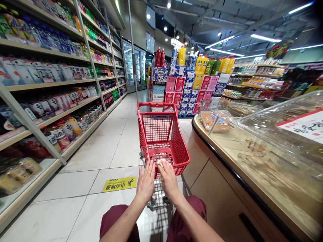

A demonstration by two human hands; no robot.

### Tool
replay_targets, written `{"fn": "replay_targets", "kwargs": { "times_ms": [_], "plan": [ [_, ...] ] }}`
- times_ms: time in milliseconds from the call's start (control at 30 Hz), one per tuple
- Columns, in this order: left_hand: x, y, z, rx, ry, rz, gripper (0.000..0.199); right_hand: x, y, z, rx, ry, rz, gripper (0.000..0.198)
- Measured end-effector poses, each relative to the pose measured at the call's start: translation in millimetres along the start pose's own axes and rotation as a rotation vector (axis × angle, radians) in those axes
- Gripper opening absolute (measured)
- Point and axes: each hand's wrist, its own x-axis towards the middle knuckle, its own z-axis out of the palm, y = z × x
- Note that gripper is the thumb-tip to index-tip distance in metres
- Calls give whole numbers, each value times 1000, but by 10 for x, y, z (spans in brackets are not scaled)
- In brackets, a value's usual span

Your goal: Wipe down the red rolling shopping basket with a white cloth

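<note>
A red plastic shopping cart [180, 148] stands on the floor straight in front of me, with nothing visible in its basket. My right hand [168, 178] is at the basket's near side, its fingers closed over a crumpled pale cloth [160, 178]. Only small parts of the cloth show beside the fingers. Just to the left, my left hand [146, 183] lies with its fingers stretched out at the near edge of the basket. Whether its fingertips touch the rim I cannot tell.
Drink shelves [52, 84] line the left side. To the right runs a counter [214, 151] with clear covers over food. Stacked drink cartons [179, 84] stand beyond the cart. A yellow wet-floor sticker [119, 184] is on the tiles.
</note>
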Motion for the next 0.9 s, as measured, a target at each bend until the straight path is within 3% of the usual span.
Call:
{"fn": "replay_targets", "kwargs": {
  "times_ms": [167, 367, 533, 767, 900],
  "plan": [
    [139, -107, -49, -23, -38, 16, 64, -14, 298, -122, -100, 45, 270, 54],
    [408, -272, -91, -21, -115, 57, 54, 7, 139, 9, 13, 9, 38, 54],
    [356, -274, -100, -6, -148, 13, 53, 8, 372, -38, -15, 82, 287, 58],
    [305, -299, -256, -9, -211, 7, 47, -62, 299, 117, 75, 89, 77, 57],
    [293, -174, -406, -65, -323, 14, 48, -134, 518, 134, 113, 78, 18, 55]
  ]
}}
